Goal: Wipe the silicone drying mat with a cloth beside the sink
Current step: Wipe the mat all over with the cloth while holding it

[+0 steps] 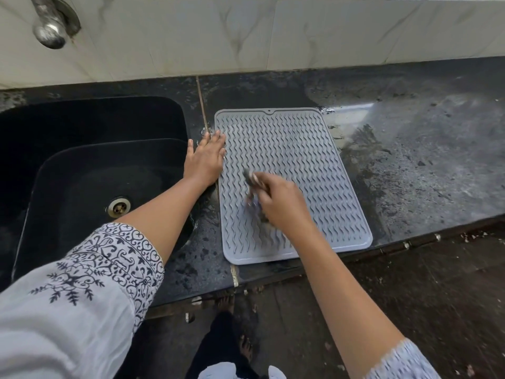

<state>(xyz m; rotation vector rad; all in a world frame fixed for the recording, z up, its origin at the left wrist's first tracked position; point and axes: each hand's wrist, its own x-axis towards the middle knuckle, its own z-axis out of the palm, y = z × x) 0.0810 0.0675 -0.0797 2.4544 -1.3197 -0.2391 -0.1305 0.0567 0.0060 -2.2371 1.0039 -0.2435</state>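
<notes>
Left sleeve: the white left sleeve [82, 283] with dark printed scrollwork filled the lower left corner, closest to the lens, and ended near the elbow.
Right sleeve: the right sleeve [401, 362] of the same fabric showed at the bottom edge.
Left hand: the left hand [206, 157] lay flat with fingers straight and slightly spread, holding nothing. It pressed on the wet strip of countertop between sink and mat, its fingertips touching the mat's left rim.
Right hand: the right hand [284, 201] was curled around a bunched cloth and held it against the mat.
Cloth: the cloth [250, 179] looked dark grey with lighter patches. It was blurred, so its pattern could not be told. It touched the left-centre of the mat.
Silicone drying mat: the grey silicone drying mat [300, 149], ribbed with wavy ridges, lay flat on the counter just right of the sink, its near edge close to the counter's front.
Sink: the black sink [82, 127] sat to the left, with a metal drain [118, 207] in its basin.
Tap: a metal tap [50, 26] stuck out from the wall above the sink.
Countertop: the dark stone countertop [423, 160] was wet and streaked right of the mat.
Wall: a pale marbled tiled wall [246, 36] ran behind the counter.
Floor: the dark floor [410, 283] lay below, with a bare foot [246, 348] on it.
</notes>
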